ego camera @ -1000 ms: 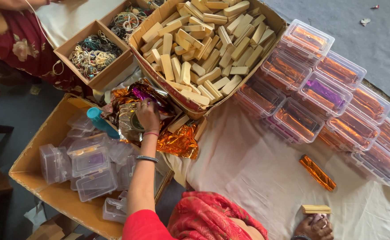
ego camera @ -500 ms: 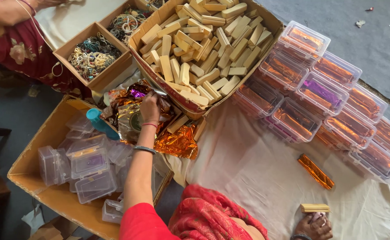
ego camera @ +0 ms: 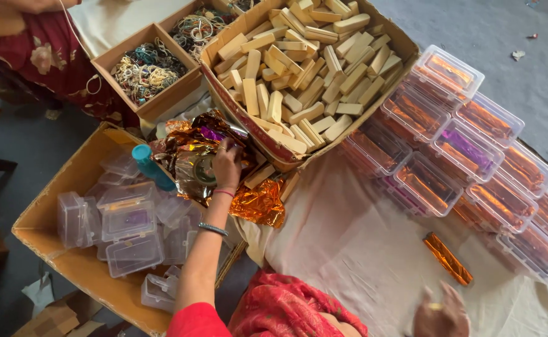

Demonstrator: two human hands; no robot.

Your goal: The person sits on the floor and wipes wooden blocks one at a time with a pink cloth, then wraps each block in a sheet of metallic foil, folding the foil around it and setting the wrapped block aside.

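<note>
Fingers of the left hand (ego camera: 226, 163) curl into the heap of crinkled orange and purple foil sheets (ego camera: 192, 153), pinching foil at its upper edge; what exactly they hold beyond foil is unclear. From the right hand (ego camera: 439, 312), spread open and empty on the cream cloth (ego camera: 349, 243), the foil-wrapped orange stick (ego camera: 447, 258) lies just at twelve o'clock, its long axis running ten to four. Right is plainly nearer.

Crinkled glossy foil (ego camera: 199, 150); matt pale wooden blocks (ego camera: 299, 68); clear smooth plastic boxes (ego camera: 127, 228); matt cloth (ego camera: 361, 249).
</note>
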